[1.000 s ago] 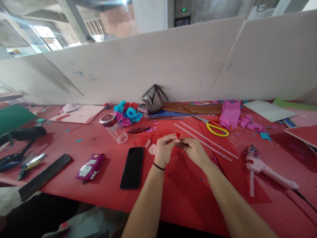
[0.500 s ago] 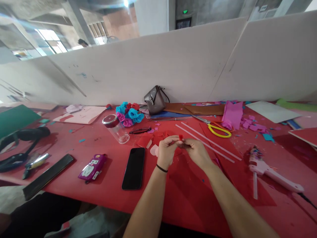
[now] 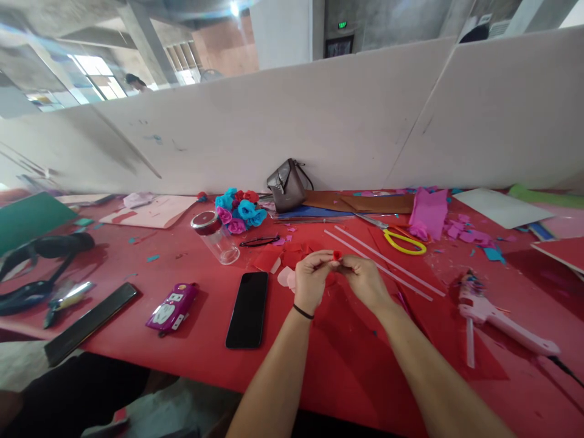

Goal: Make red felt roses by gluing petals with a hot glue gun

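Small crumpled red paper piece (image 3: 337, 255) | two o'clock from left hand (image 3: 311, 281), ten o'clock from right hand (image 3: 365, 282) | both hands pinching it | above red-topped bench (image 3: 205, 347)

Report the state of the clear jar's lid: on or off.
On: the red-topped lid caps the upper end of the clear jar. How tightly it is closed, I cannot tell.

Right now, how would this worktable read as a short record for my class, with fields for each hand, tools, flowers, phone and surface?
Left hand: pinching small red piece
Right hand: fingertips at same piece
Tools: yellow-handled scissors, pink glue gun
Flowers: blue, pink, red bunch beside clear jar
Phone: dark screen
Surface: red table
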### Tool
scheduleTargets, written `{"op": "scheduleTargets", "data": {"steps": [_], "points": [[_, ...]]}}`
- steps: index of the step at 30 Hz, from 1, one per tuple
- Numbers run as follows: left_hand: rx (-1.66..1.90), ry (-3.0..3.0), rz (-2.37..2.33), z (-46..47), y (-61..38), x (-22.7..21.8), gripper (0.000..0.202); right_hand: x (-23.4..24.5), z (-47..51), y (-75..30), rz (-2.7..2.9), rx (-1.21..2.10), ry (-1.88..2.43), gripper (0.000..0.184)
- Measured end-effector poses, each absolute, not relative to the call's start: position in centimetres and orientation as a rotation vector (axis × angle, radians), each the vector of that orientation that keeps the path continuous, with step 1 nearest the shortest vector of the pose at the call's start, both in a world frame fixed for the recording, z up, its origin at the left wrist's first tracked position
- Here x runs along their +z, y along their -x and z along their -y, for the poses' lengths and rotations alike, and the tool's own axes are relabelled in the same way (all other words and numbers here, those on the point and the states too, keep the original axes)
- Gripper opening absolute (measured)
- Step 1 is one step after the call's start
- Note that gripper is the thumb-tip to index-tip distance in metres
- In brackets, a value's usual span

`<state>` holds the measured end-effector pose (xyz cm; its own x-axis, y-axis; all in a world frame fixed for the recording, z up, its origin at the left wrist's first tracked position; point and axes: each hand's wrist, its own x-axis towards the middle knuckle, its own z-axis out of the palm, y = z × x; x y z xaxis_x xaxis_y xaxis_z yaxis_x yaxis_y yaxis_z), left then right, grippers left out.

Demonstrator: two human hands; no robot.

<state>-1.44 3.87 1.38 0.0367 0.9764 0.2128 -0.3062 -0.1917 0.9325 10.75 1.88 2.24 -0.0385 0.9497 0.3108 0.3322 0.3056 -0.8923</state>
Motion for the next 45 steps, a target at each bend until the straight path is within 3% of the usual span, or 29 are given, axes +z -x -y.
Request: {"op": "scheduleTargets", "data": {"steps": [10, 31, 35, 40, 45], "points": [[1.25, -0.878, -0.681, -4.1, 1.5, 2.0, 0.029, 2.5, -2.2, -11.4, 1.483, 0.981, 1.255, 0.026], [1.316, -0.733, -0.741, -3.8, 1.0, 2.5, 0.026, 1.6, -2.7, -11.2, 1.466, 1.066, 1.24, 0.024], [1.443, -0.71, -0.9, -3.9, 1.0, 2.5, 0.029, 2.9, -2.1, -11.1, 1.315, 0.898, 1.314, 0.025], [1.369, -0.837, -0.944, -3.3, 0.9, 2.9, 0.028, 4.0, -1.7, -10.4, 1.095, 1.001, 1.189, 0.037], [1.317, -0.828, -0.912, -3.2, 0.7, 2.9, 0.028, 3.4, -2.4, -10.4, 0.87, 1.029, 1.148, 0.031]]}}
